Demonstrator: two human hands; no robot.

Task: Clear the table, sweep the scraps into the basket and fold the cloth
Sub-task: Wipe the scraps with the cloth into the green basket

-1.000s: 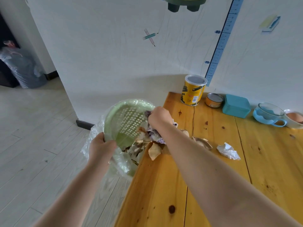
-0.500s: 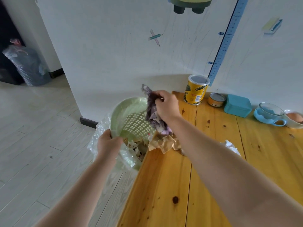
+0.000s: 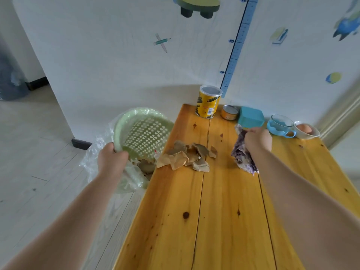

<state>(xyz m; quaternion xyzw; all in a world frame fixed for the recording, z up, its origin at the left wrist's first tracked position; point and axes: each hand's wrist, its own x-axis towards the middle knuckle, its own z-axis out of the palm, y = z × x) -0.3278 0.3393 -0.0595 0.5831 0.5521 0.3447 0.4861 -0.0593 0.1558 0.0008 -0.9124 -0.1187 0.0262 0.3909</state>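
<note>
Basket (image 3: 144, 133), green, tilted at left edge of table (image 3: 214, 211); held by left hand (image 3: 112, 160), fingers curled over the near rim. Scraps (image 3: 187, 156), brown, heaped on table just right of basket. Cloth (image 3: 242, 154), purple, bunched, right of scraps; right hand (image 3: 258, 140) fingers clenched round its upper part.

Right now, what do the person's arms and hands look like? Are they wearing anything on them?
Both arms are bare as far as the picture shows: no sleeves. The left hand and the right hand wear no gloves, and I see no watch, bracelet or ring. Some fingers are hidden, so a small ring could be missed.
</note>
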